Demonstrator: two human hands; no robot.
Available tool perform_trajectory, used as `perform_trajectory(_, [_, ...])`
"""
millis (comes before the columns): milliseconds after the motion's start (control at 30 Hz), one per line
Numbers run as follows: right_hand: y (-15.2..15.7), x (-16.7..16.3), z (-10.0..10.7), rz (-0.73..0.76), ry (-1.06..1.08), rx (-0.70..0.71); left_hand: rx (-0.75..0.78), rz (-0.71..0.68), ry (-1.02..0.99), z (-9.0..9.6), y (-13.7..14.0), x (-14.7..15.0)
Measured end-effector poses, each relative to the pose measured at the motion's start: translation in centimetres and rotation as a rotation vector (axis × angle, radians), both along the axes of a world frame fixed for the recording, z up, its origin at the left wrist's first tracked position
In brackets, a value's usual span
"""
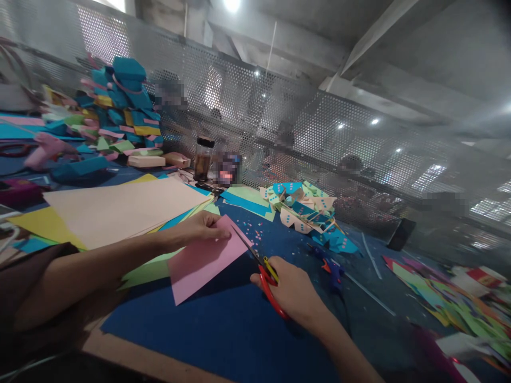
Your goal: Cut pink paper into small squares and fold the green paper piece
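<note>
A heap of blue, pink and yellow paper pieces stands toward the far left corner of a blue-topped desk, behind a broad pale sheet. The left hand, its grip a thumb-and-finger pinch, holds a pink sheet above the near edge. Red-handled scissors meet the sheet's upper right side, the right hand's grip closed around their handles. Folded paper pieces lie along the far edge, a blue glue gun nearer, and colored papers toward the right edge.
</note>
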State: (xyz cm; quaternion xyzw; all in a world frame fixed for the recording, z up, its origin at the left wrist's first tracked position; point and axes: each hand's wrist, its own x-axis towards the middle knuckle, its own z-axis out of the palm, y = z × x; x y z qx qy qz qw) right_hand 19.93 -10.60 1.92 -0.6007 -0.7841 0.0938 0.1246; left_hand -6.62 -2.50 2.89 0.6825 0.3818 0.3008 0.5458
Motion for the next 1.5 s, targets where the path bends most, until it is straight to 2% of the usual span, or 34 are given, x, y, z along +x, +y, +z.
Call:
perform_trajectory(433, [0.0, -0.2, 0.0, 0.005, 0.029, -0.002, -0.004, 0.011, 0.002, -1.4, 1.0, -0.3])
perform_trajectory(1067, [0.0, -0.1, -0.2, 0.006, 0.003, 0.002, -0.051, -0.004, 0.01, -0.3, 0.1, 0.0])
perform_trajectory(1500, [-0.1, -0.2, 0.1, -0.004, 0.008, -0.01, -0.04, 0.0, -0.002, -0.8, 0.4, -0.1])
